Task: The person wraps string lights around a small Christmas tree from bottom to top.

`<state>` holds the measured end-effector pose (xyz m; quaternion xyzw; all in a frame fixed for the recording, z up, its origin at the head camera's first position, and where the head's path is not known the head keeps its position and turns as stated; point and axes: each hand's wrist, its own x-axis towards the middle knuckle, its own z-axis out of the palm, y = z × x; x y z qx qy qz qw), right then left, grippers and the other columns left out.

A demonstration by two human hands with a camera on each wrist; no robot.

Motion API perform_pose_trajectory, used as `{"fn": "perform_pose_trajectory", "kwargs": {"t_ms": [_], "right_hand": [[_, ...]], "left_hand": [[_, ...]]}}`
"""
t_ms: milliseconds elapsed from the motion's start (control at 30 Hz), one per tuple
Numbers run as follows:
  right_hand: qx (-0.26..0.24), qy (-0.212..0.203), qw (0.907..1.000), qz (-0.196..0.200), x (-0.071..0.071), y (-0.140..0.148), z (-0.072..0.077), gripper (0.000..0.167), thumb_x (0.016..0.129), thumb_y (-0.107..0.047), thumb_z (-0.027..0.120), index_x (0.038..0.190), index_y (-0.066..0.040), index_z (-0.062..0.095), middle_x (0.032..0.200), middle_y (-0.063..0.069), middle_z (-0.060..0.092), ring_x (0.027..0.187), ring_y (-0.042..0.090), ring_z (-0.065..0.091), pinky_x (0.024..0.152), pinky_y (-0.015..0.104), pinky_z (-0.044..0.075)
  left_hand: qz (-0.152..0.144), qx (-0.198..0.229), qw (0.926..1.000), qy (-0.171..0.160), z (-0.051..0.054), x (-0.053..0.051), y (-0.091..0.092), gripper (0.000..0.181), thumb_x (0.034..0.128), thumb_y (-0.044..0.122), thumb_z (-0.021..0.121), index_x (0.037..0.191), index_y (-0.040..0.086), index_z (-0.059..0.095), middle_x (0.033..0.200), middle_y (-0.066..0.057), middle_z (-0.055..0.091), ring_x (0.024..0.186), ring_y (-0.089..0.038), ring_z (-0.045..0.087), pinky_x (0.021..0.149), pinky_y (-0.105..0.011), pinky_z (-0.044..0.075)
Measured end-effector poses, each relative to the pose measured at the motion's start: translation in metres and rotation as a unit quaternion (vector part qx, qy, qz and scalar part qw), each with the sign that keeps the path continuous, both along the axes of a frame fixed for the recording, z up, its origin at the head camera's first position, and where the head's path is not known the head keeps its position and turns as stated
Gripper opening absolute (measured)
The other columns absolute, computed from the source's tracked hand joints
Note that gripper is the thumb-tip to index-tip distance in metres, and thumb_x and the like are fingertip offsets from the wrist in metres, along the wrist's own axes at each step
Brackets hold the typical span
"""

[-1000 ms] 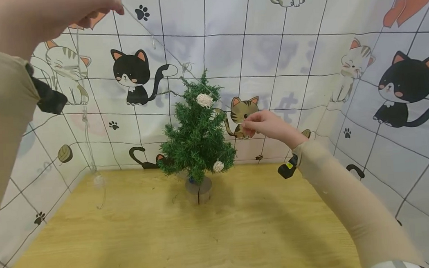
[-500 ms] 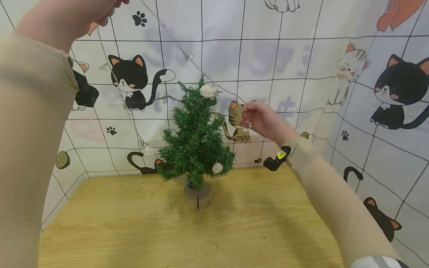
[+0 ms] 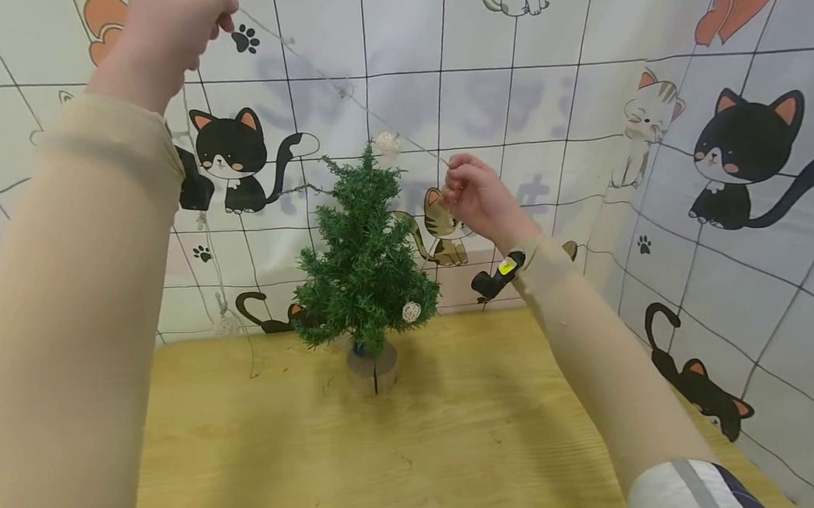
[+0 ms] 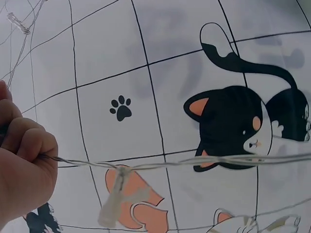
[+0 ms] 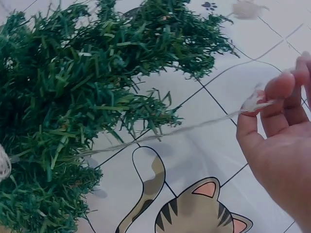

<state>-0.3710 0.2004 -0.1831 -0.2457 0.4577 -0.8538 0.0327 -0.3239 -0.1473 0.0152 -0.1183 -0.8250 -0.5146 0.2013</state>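
Note:
My left hand (image 3: 186,26), raised at the upper left, grips a thin wire light string (image 3: 308,66); in the left wrist view a small clear bulb (image 4: 112,201) hangs from it. To the right of the small green Christmas tree (image 3: 366,264), my right hand (image 3: 477,199) pinches the same string between thumb and fingers. The string slopes down between the hands, behind or just above the treetop. A white woven ball (image 3: 388,145) hangs from it beside the tip. Another woven ball (image 3: 411,311) sits low on the tree's right side. Below my left hand, a loose end dangles with a pale ball (image 3: 225,323).
The tree stands on a round wooden base (image 3: 374,372) on a wood-grain table (image 3: 391,457). A white cloth with a grid and cartoon cats (image 3: 546,121) hangs behind and along the right side, close behind the tree.
My right hand has risen, drawing the string up, and the upper woven ball has moved from the tree's front to beside its tip. The dangling end on the left has swung about.

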Motion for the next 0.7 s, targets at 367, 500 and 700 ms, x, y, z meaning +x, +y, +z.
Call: {"fn": "perform_pose_trajectory", "kwargs": {"t_ms": [367,500,700], "right_hand": [[0.085,0.021,0.9959,-0.022,0.000,-0.001,-0.005,0.038,0.099,-0.027,0.047,0.128,-0.007,0.062,0.123,0.007,0.050,0.100,0.023,0.048,0.083,0.034,0.037],[0.156,0.041,0.9854,-0.056,0.000,-0.008,0.000,0.049,0.102,-0.032,0.045,0.145,-0.011,0.043,0.133,0.009,0.039,0.111,0.026,0.042,0.083,0.033,0.038],[0.245,0.002,0.9609,-0.129,-0.008,-0.018,0.004,0.048,0.103,-0.036,0.047,0.144,-0.011,0.041,0.124,0.007,0.043,0.107,0.024,0.045,0.079,0.033,0.039]], "left_hand": [[-0.209,0.289,0.9340,-0.030,-0.021,-0.016,0.000,0.020,0.0927,0.016,0.067,0.107,0.002,0.067,0.056,-0.004,0.019,0.047,-0.017,0.012,0.047,-0.025,0.009],[-0.211,0.265,0.9398,-0.043,-0.023,-0.018,0.003,0.027,0.0931,0.019,0.067,0.118,0.009,0.068,0.059,-0.003,0.021,0.049,-0.017,0.013,0.047,-0.025,0.012],[-0.103,0.033,0.9917,-0.070,-0.033,-0.027,0.004,0.041,0.1020,0.028,0.049,0.142,0.035,0.049,0.089,0.001,0.041,0.064,-0.012,0.028,0.052,-0.021,0.028]]}}
